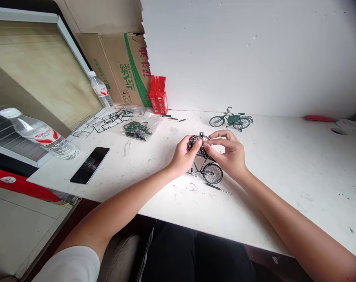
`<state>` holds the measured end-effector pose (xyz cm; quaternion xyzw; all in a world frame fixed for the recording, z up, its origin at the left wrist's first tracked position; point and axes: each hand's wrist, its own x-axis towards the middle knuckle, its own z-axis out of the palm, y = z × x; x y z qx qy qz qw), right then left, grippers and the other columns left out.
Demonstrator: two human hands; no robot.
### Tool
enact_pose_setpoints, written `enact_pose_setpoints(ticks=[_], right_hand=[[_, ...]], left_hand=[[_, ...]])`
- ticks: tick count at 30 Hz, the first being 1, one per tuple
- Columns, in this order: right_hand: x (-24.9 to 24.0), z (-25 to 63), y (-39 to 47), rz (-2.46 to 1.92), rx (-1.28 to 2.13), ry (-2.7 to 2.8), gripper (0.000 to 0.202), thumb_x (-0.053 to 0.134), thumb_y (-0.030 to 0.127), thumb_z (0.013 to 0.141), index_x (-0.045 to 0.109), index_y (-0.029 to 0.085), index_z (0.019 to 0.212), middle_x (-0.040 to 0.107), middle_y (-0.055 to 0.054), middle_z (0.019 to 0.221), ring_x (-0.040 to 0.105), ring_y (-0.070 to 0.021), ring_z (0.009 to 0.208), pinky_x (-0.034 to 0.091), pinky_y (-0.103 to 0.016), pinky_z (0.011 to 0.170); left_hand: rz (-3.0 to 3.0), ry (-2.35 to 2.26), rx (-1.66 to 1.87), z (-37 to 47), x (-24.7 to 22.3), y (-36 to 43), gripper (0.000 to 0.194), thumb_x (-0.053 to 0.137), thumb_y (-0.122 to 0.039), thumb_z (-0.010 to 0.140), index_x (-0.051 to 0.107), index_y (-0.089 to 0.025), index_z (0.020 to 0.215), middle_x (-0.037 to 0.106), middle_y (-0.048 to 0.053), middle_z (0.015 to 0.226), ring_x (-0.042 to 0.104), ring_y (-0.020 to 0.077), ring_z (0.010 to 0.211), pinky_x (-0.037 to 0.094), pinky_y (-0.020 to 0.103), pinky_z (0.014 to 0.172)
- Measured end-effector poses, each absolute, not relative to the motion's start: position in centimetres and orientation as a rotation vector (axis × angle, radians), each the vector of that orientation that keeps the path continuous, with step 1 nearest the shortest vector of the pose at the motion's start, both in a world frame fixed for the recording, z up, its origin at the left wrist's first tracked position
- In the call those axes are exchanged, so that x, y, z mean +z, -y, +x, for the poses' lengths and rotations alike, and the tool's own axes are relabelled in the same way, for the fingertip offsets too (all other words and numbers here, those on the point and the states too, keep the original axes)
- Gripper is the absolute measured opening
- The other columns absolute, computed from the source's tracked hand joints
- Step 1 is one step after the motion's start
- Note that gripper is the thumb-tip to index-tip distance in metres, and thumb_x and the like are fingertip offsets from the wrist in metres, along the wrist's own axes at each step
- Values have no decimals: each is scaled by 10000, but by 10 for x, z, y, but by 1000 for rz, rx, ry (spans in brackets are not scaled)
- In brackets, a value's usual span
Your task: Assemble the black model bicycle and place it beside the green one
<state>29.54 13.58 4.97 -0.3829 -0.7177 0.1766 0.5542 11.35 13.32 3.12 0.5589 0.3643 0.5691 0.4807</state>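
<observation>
A small black model bicycle (200,164) is tilted up over the white table, with one spoked wheel (212,173) at its lower right. My left hand (184,154) grips the upper wheel end, thumb pressed near the wheel's middle. From the other side my right hand (228,152) comes in, thumb and index fingertip pinched together at that wheel's hub. Whatever sits between those fingertips is too small to make out. The fingers partly cover the upper wheel and frame. Just in front of the bicycle lies a thin black screwdriver (218,188).
A green model bicycle (231,119) stands behind my hands. To the left are a clear bag of green parts (139,127), black sprue frames (111,119), a phone (90,165) and a water bottle (42,135). A red box (159,98) stands at the back.
</observation>
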Motion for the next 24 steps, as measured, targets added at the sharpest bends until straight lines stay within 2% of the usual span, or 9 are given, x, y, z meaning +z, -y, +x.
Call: enact_pose_setpoints(ticks=[9, 15, 19, 24], right_hand=[[48, 291, -133, -944, 401, 1728, 148, 790, 439, 1002, 866, 313, 1007, 724, -93, 1144, 721, -288, 1089, 615, -520, 1003], [41, 289, -132, -957, 413, 1717, 140, 753, 376, 1032, 865, 306, 1081, 700, -100, 1170, 703, -277, 1118, 609, -501, 1019], [40, 289, -131, -964, 437, 1691, 138, 779, 369, 1014, 883, 317, 1087, 700, -93, 1160, 698, -279, 1135, 583, -516, 1066], [41, 292, -133, -949, 611, 1611, 142, 848, 434, 954, 904, 328, 1031, 708, -88, 1129, 674, -268, 1117, 574, -475, 999]], left_hand=[[1372, -937, 1408, 115, 27, -129, 372, 672, -546, 1051, 670, -197, 1178, 745, 89, 1110, 685, 215, 1023, 543, 276, 920], [1354, -947, 1431, 114, 25, -130, 400, 681, -578, 1039, 686, -198, 1163, 752, 88, 1091, 687, 216, 1003, 534, 279, 908], [1445, -995, 1426, 113, 23, -131, 418, 642, -589, 1061, 675, -195, 1194, 761, 90, 1087, 700, 217, 989, 543, 290, 911], [1612, -1045, 1412, 110, 25, -129, 391, 572, -545, 1109, 649, -183, 1236, 767, 99, 1095, 703, 215, 987, 557, 304, 911]])
